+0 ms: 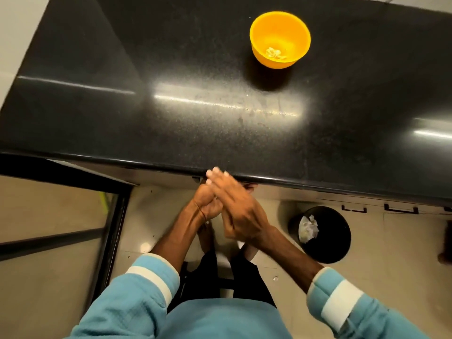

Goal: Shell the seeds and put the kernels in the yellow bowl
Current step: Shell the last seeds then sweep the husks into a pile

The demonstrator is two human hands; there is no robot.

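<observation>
Well, the yellow bowl (297,30) stands upright on the far side of the black counter (146,118), off to the person's right, mouth open to the ceiling. A small heap of pale kernels (275,54) lies at its bottom; they are too small to tell which way each one points. Down on the floor, near the person's right, a round black bin (341,243) holds crumpled white scraps (308,228). Both hands are together just below the counter's near edge, well apart from the bowl. The right hand (241,211) lies flat over the left hand (206,204), its fingers (220,178) straight and close together, slanting towards the counter's edge. The left fingers are mostly covered, so I cannot tell their curl, nor whether anything sits between the palms.
</observation>
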